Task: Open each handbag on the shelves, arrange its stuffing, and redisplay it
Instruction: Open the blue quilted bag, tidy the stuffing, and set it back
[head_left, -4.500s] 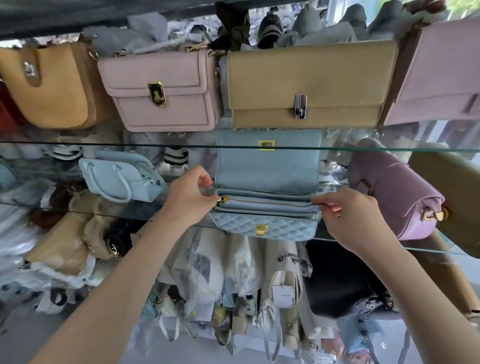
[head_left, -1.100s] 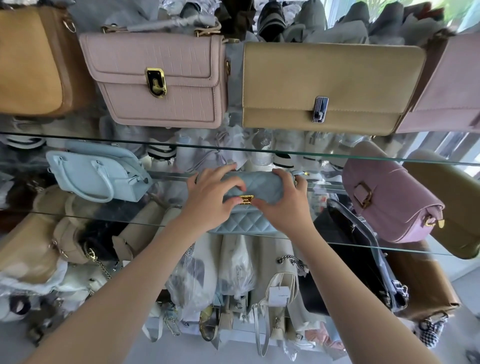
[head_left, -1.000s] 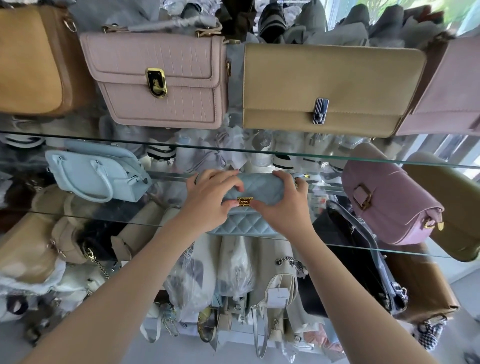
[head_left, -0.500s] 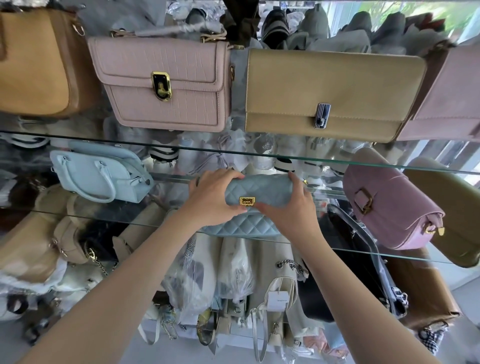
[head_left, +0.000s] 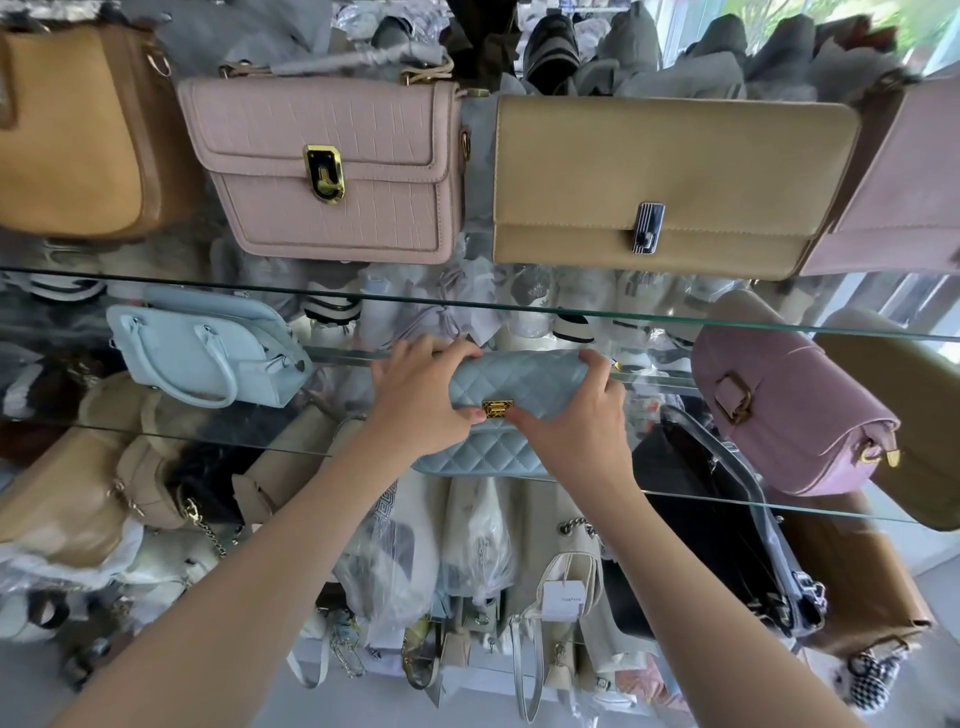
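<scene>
A light blue quilted handbag (head_left: 519, 382) lies on the middle glass shelf (head_left: 779, 501), its flap folded down over the front. My left hand (head_left: 421, 397) grips the bag's left end, thumb beside the gold clasp (head_left: 497, 408). My right hand (head_left: 576, 426) holds the right end, fingers curled over the top and thumb by the clasp. The bag's lower quilted front (head_left: 483, 457) shows between my wrists. Its inside and stuffing are hidden.
On the upper glass shelf (head_left: 675, 314) stand a pink croc-textured bag (head_left: 332, 166), a tan clutch (head_left: 665, 182) and a brown bag (head_left: 72, 135). A pale blue handbag (head_left: 202, 353) sits left, a mauve barrel bag (head_left: 779, 410) right. Wrapped bags crowd the lower levels.
The blue bag's flap, up with the zip pocket showing 4.5 s ago, now lies folded down over the front. Over the last second both hands stay on it, pressing by the clasp.
</scene>
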